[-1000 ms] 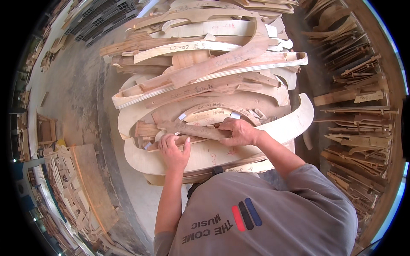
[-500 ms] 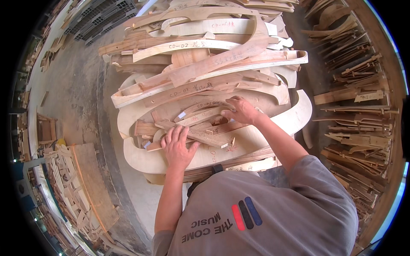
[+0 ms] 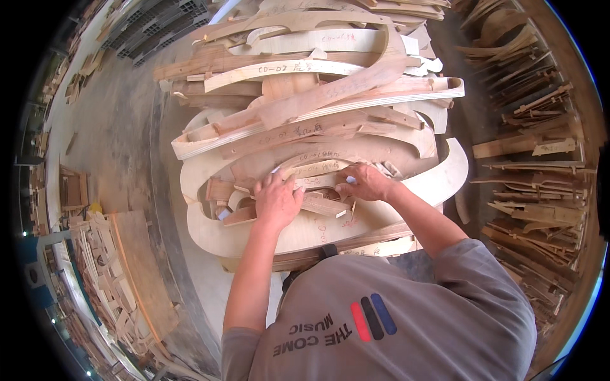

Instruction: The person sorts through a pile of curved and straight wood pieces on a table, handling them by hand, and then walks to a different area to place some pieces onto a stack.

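A curved wooden template (image 3: 312, 181) with red handwriting lies between my two hands, low in the heap. My left hand (image 3: 277, 200) curls over its left end, fingers bent at its far edge and thumb on the near side. At the other end my right hand (image 3: 370, 183) grips with fingers and thumb, a small pale bluish patch showing by the fingertips. The fingertips of both hands are partly hidden. Just behind it sits a similar arched template (image 3: 318, 166). A short wooden strip (image 3: 325, 206) lies in front, on a large pale plywood template (image 3: 279, 240).
Beyond my hands rises a pile of large curved wooden templates (image 3: 298, 105). A rack of thin wooden parts (image 3: 534, 171) runs along the right. Wooden offcuts (image 3: 101, 267) fill a bin at the lower left, and dark grey pallets (image 3: 155, 32) stand far left.
My right hand has come nearer and closed at the template's right end. My left hand has moved right and away from me. The small templates between them now lie more level.
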Demonstrator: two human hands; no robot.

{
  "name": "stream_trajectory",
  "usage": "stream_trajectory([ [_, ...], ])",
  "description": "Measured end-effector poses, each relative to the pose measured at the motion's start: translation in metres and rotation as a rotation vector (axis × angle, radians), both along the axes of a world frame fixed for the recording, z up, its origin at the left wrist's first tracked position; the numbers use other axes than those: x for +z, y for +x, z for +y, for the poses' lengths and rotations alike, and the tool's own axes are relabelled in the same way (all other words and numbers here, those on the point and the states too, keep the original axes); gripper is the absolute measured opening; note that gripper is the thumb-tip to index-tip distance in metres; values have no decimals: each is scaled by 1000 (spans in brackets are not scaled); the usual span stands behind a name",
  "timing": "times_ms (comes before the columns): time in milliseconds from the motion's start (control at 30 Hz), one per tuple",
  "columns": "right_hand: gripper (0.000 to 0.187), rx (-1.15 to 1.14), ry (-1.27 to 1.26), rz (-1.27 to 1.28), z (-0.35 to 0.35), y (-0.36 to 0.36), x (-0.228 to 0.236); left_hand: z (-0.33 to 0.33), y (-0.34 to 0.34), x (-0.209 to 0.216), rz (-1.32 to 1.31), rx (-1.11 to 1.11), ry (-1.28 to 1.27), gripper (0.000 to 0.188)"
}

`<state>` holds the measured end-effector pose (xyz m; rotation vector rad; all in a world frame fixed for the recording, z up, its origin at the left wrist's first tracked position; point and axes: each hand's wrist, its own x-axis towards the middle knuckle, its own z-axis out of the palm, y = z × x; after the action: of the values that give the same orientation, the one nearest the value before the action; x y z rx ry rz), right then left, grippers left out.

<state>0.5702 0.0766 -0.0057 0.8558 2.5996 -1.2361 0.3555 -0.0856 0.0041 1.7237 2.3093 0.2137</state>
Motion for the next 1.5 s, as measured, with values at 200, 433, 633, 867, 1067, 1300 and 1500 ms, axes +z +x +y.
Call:
stream_trajectory([
  [200, 39, -70, 193, 141, 22, 5, -47, -4, -3, -21, -112, -31, 45, 38],
  [433, 40, -117, 207, -385, 40, 6, -36, -6, 4, -15, -112, 24, 153, 34],
  [633, 37, -174, 110, -236, 46, 13, -46, -3, 3, -15, -121, 39, 145, 33],
  [867, 35, -257, 61, -22, 43, 13, -52, -5, 2, -20, -127, 41, 186, 32],
  [1067, 32, -240, 87, -30, 43, 14, -50, -2, 1, -20, -121, 39, 166, 32],
  [1300, 34, -158, 175, -167, 41, 16, -64, 0, 1, -21, -119, 53, 125, 33],
  [1500, 32, -240, 73, -113, 36, 18, -65, -1, 4, -28, -77, 50, 223, 29],
])
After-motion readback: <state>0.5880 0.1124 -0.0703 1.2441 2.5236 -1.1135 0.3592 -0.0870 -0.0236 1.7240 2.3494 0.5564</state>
